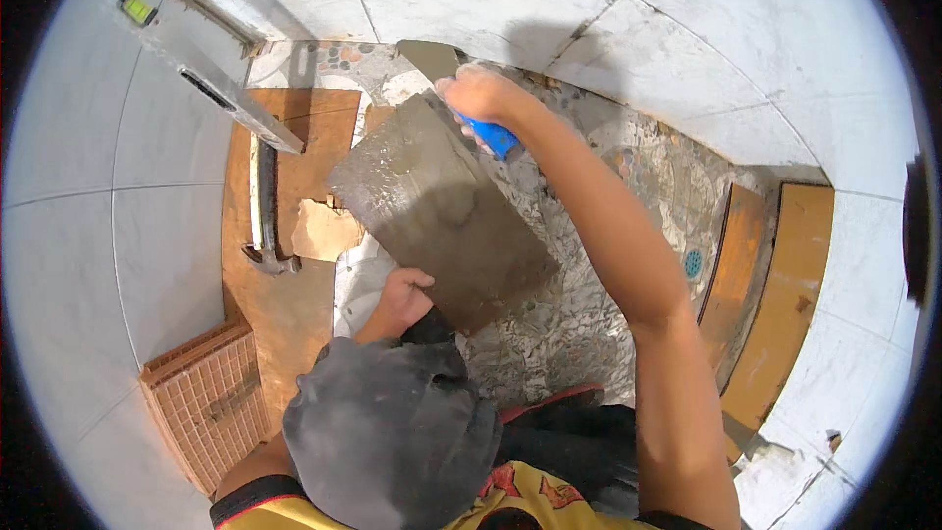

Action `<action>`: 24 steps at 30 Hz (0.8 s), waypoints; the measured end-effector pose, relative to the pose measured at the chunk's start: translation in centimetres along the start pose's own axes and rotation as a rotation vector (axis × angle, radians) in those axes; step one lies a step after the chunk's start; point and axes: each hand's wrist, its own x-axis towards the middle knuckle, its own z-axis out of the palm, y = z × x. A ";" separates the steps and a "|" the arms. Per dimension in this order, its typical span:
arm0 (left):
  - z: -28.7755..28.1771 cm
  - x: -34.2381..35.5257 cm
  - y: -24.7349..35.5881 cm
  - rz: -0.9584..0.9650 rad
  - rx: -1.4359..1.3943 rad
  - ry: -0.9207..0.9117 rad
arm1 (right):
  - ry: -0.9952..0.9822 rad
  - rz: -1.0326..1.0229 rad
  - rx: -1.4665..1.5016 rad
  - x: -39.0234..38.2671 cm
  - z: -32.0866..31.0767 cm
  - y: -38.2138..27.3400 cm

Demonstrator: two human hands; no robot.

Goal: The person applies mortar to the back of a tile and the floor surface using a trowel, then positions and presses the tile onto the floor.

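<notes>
My right hand (476, 98) is wrapped round the blue handle of a trowel (496, 139). The trowel's grey, mortar-coated blade reaches past my knuckles, near the tile's far edge and the foot of the wall. Below it is a rectangular tile (446, 221), its face spread with wet grey mortar. My left hand (400, 301) grips the tile's near left edge, the thumb along the rim and the other fingers mostly hidden. The tile is held at a slant over the rough floor (589, 265).
On a brown board (280, 324) at the left lie a hammer (267, 255) and a torn piece of cardboard (324, 231). Beside them a spirit level (226, 88) leans. Ribbed tiles (211, 402) stand stacked lower left. A floor drain (694, 263) and brown boards (785, 304) are rightward.
</notes>
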 end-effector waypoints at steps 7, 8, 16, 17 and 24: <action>0.8 -0.1 -0.2 0.057 -0.003 -0.004 | 0.053 0.168 -0.066 -4.1 -3.9 5.5; 1.1 -0.1 -0.1 0.056 0.006 0.021 | 0.072 0.128 -0.218 -5.1 -4.3 6.0; 4.0 2.4 2.3 0.040 -0.008 -0.113 | 0.236 -0.040 -0.332 -17.4 -3.0 7.8; 4.2 2.7 2.5 0.060 0.044 -0.028 | 0.263 -0.094 -0.372 -18.4 -2.6 7.9; 5.6 2.9 3.1 0.032 0.087 -0.064 | 0.221 -0.092 -0.514 -20.1 -1.9 8.6</action>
